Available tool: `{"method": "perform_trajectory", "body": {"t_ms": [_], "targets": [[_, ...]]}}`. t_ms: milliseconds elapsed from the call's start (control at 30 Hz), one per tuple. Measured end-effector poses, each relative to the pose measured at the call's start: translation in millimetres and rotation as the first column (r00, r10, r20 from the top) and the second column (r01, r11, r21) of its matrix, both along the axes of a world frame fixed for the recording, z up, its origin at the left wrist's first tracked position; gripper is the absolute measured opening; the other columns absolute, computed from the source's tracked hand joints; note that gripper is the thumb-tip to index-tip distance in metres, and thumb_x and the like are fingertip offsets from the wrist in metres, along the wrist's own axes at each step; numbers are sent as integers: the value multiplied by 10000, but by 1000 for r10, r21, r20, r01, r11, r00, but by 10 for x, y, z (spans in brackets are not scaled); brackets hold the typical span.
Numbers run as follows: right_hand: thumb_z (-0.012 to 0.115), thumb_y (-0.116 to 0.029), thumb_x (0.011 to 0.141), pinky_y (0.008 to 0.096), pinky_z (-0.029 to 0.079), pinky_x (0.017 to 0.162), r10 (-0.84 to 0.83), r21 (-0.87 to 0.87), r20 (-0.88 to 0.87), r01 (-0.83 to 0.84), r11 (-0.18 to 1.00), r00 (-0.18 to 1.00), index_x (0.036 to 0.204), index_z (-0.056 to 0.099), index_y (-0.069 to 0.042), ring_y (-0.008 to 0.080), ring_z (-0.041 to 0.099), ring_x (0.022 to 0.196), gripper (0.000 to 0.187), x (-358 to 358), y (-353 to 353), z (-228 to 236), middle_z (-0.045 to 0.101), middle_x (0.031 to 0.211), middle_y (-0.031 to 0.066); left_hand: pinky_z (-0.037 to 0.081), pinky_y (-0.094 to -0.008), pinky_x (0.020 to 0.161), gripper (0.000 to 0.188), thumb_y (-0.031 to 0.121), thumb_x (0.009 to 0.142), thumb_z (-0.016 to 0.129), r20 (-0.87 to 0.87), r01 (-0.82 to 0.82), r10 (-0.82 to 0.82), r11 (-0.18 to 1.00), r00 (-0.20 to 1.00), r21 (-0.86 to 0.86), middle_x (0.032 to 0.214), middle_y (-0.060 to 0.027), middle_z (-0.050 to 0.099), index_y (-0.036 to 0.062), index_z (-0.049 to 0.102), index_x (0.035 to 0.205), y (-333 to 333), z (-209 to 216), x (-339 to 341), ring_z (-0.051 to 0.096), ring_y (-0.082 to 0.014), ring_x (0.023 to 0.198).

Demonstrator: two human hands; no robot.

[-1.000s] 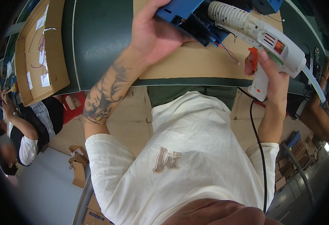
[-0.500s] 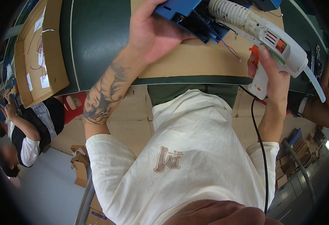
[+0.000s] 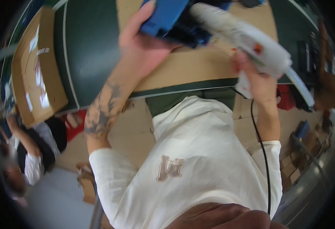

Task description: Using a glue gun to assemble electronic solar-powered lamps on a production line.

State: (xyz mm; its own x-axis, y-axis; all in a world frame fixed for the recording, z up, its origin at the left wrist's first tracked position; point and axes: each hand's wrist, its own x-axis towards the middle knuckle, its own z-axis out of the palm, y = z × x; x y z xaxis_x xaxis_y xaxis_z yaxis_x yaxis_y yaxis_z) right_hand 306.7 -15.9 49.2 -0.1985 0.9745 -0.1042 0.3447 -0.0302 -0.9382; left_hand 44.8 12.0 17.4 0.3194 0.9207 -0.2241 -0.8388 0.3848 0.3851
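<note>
My left hand (image 3: 146, 45) is closed around a blue boxy housing (image 3: 165, 19) with a dark inside, raised over the far side of the table. In my right hand (image 3: 253, 74) is a white hot glue gun (image 3: 264, 47), gripped by its handle. Its ribbed front end points up-left and overlaps the open side of the housing; whether it touches cannot be told through the blur. A clear glue stick (image 3: 301, 87) sticks out of the gun's back. From the handle a black cord (image 3: 259, 131) runs down past my right arm.
A brown cardboard sheet (image 3: 213, 65) covers part of the dark green table (image 3: 91, 53). At left stands a cardboard tray (image 3: 55, 89) with thin wires and white papers. Another person (image 3: 36, 145) sits at far left. Dark items (image 3: 306, 53) lie on the table's right side.
Both hands have shifted left with the housing and the glue gun, and the gun's front end has moved with them. The whole view has also turned slightly. Both grips are unchanged.
</note>
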Motion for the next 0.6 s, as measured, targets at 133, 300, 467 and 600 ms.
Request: {"method": "perform_trajectory", "body": {"t_ms": [133, 300, 467, 600], "targets": [[715, -175, 923, 320, 541, 780, 122, 264, 241, -186, 947, 963, 1123, 679, -37, 146, 672, 865, 246, -209, 9, 40, 716, 962, 61, 324, -535, 1151, 614, 411, 938, 537, -217, -51, 58, 998, 974, 40, 1417, -145, 536, 68, 452, 1439, -113, -184, -118, 489, -318, 1328], [691, -177, 929, 344, 549, 807, 165, 212, 117, -187, 959, 979, 1148, 676, -53, 188, 688, 924, 252, -166, -60, 158, 726, 1031, 87, 332, -525, 1151, 619, 404, 932, 542, -359, 68, 12, 975, 933, 210, 1424, -150, 527, 56, 452, 1436, -182, -293, -315, 491, -316, 1327], [550, -269, 977, 378, 548, 887, -36, -40, -748, 9, 999, 662, 1306, 519, 61, 319, 676, 1037, 467, 384, -170, -207, 682, 1089, 223, 299, -635, 1105, 692, 518, 925, 506, 34, 24, -27, 995, 999, 97, 1520, -128, 434, 152, 406, 1504, 75, 44, -260, 402, -371, 1380], [503, -386, 987, 381, 594, 782, -180, -172, -893, 56, 983, 413, 1108, 567, 16, 379, 639, 1078, 425, 915, -20, -461, 651, 1053, 206, 245, -669, 1131, 742, 512, 898, 542, 59, -1, -9, 985, 998, 171, 1569, -214, 310, 147, 369, 1520, 555, 218, -416, 286, -521, 1395]]}}
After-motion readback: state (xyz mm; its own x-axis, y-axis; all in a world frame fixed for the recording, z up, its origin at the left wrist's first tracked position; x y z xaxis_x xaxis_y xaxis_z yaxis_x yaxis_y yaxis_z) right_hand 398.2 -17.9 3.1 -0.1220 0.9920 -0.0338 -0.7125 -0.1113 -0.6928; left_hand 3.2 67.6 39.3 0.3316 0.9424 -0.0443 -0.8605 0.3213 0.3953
